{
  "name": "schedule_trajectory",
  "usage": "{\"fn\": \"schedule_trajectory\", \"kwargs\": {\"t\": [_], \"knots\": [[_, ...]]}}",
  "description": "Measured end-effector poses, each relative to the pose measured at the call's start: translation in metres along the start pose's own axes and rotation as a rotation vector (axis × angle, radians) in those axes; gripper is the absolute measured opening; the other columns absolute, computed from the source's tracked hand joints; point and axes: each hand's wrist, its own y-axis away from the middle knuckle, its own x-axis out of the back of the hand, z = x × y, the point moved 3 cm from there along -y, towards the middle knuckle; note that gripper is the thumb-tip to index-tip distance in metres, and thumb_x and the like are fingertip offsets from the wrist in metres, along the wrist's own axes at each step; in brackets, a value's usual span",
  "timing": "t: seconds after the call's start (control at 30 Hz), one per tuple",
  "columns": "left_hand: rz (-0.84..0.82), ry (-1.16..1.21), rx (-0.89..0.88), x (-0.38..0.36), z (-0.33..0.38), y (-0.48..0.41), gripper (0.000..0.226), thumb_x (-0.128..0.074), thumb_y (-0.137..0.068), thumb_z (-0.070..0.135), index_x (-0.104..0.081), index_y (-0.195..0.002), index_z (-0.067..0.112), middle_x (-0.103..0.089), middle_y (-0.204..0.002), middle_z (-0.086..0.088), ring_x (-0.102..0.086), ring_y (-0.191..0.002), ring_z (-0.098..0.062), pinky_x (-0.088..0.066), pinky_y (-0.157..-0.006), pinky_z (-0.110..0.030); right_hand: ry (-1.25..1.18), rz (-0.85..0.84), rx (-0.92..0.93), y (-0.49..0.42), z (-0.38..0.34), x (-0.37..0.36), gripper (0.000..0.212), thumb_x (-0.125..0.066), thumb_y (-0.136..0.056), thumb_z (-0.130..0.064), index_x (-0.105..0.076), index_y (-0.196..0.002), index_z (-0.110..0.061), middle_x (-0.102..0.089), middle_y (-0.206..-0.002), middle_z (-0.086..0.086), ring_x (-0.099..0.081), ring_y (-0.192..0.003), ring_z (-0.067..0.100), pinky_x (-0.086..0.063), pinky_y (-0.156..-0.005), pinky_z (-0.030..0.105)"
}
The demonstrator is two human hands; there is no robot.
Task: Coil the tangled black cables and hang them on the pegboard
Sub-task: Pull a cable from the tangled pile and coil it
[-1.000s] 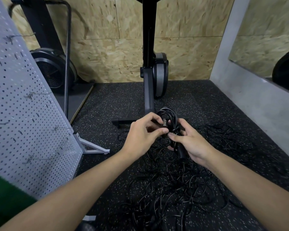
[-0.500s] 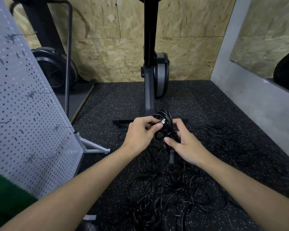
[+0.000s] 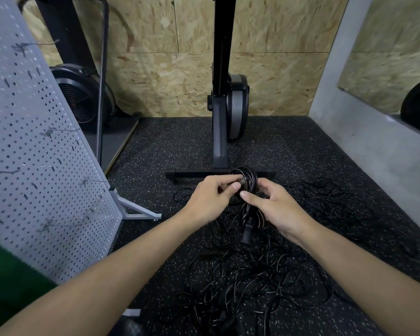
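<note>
A small coil of black cable (image 3: 249, 177) is held up between both hands above the floor. My left hand (image 3: 210, 200) pinches the cable's metal-tipped plug end against the coil. My right hand (image 3: 274, 207) grips the coil from the right, thumb pointing left. A black plug (image 3: 247, 232) dangles from the coil below my hands. A tangle of black cables (image 3: 252, 282) lies spread over the speckled floor beneath and to the right. The grey pegboard (image 3: 41, 166) with wire hooks stands at the left.
A black exercise machine (image 3: 224, 110) stands just behind my hands, its floor bar (image 3: 194, 173) across the mat. A fan-wheel machine (image 3: 80, 98) sits behind the pegboard. The pegboard's metal foot (image 3: 136, 212) juts onto the mat. A grey wall (image 3: 374, 146) runs along the right.
Both hands have drawn closer together around the coil, the left hand carrying the plug end a little rightward. The dangling plug now hangs lower below my right hand.
</note>
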Motion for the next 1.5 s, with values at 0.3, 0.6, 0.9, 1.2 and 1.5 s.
{"fn": "schedule_trajectory", "kwargs": {"t": [0.3, 0.6, 0.9, 1.2, 1.5], "knots": [[0.197, -0.008, -0.063, -0.003, 0.013, 0.012, 0.020, -0.077, -0.095, 0.027, -0.081, -0.115, 0.029, -0.070, -0.073, 0.011, -0.059, -0.067, 0.000, -0.050, -0.068, -0.012, 0.278, 0.014, 0.090, 0.001, -0.001, 0.002, 0.020, -0.066, -0.100, -0.023, -0.067, -0.114, -0.038, -0.075, -0.108, -0.012, -0.072, -0.102, 0.010, -0.055, -0.100, 0.043], [0.380, 0.094, 0.017, -0.002, 0.012, 0.013, 0.025, -0.094, -0.074, 0.036, -0.075, -0.071, 0.018, -0.074, -0.066, 0.007, -0.072, -0.066, -0.011, -0.056, -0.066, -0.020, 0.407, 0.063, 0.188, 0.005, -0.004, 0.002, 0.011, -0.063, -0.101, -0.022, -0.065, -0.109, -0.030, -0.071, -0.088, -0.008, -0.065, -0.076, 0.003, -0.055, -0.075, 0.030], [0.291, -0.057, -0.107, -0.012, 0.014, 0.018, 0.011, -0.076, -0.095, 0.023, -0.082, -0.104, 0.022, -0.076, -0.090, 0.017, -0.070, -0.085, 0.004, -0.056, -0.080, -0.017, 0.435, 0.144, 0.241, 0.009, -0.004, 0.000, 0.012, -0.060, -0.101, -0.017, -0.060, -0.112, -0.020, -0.072, -0.090, 0.003, -0.053, -0.053, 0.000, -0.038, -0.051, 0.017], [0.457, -0.029, 0.054, 0.003, 0.002, 0.014, 0.025, -0.090, -0.079, 0.034, -0.067, -0.078, 0.025, -0.071, -0.073, 0.011, -0.067, -0.069, -0.005, -0.055, -0.064, -0.028, 0.465, 0.063, 0.288, 0.010, -0.007, -0.010, 0.020, -0.061, -0.101, -0.021, -0.056, -0.115, -0.034, -0.071, -0.103, -0.007, -0.066, -0.081, 0.000, -0.054, -0.075, 0.023], [0.234, -0.126, -0.181, 0.001, -0.005, 0.013, 0.018, -0.082, -0.089, 0.029, -0.077, -0.105, 0.024, -0.072, -0.085, 0.013, -0.067, -0.083, -0.001, -0.051, -0.075, -0.014, 0.238, 0.118, 0.137, 0.002, 0.001, 0.001, 0.016, -0.065, -0.099, -0.029, -0.061, -0.113, -0.037, -0.078, -0.099, -0.009, -0.077, -0.083, 0.018, -0.060, -0.087, 0.052]]}}
